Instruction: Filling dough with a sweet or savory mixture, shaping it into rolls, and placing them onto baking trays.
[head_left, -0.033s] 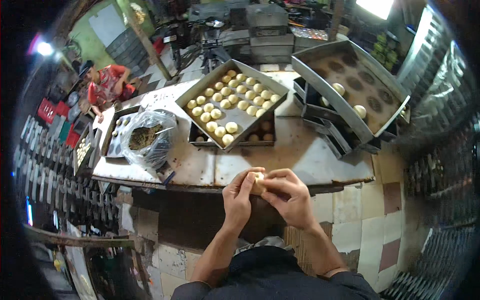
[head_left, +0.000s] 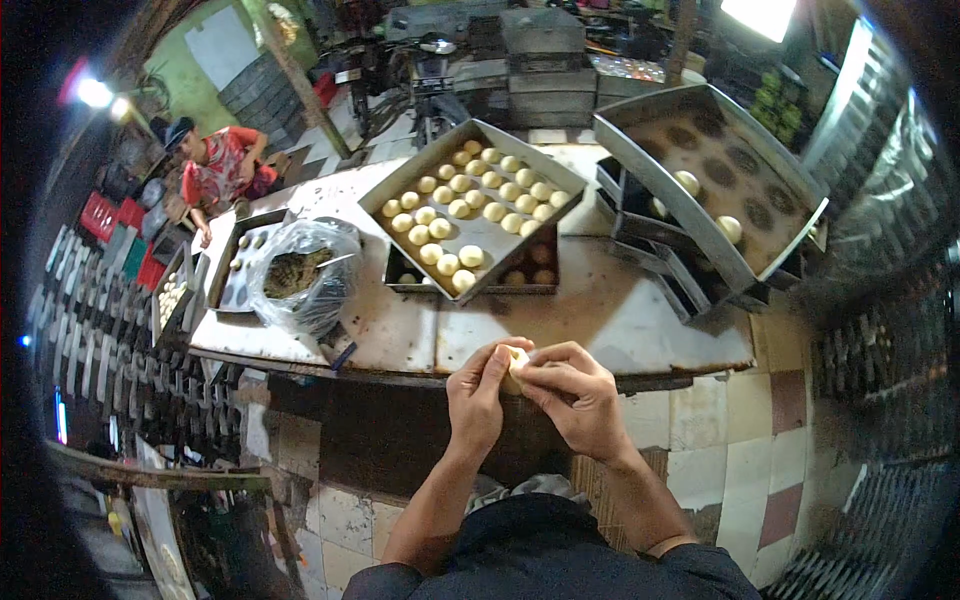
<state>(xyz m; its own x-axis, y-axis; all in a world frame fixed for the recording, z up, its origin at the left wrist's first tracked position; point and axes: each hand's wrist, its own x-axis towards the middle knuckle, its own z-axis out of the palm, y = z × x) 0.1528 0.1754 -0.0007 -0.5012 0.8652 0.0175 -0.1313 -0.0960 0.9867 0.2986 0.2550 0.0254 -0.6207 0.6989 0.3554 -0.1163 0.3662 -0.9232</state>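
Note:
A small piece of pale dough is held between both hands just above the front edge of the table. My left hand grips it with thumb and fingers, and my right hand pinches at it from the right. Beyond them, a metal tray of several round dough balls rests on another tray. To the left, an open plastic bag holds a dark, crumbly mass with a utensil in it.
Stacked metal trays stand at the table's right, the top one holding a few balls. A co-worker in red is at the far left beside more trays. Motorcycles, boxes and a wooden post are behind the table.
The surroundings sit very slightly further right in the picture. My hands keep almost the same pinched grip on the dough.

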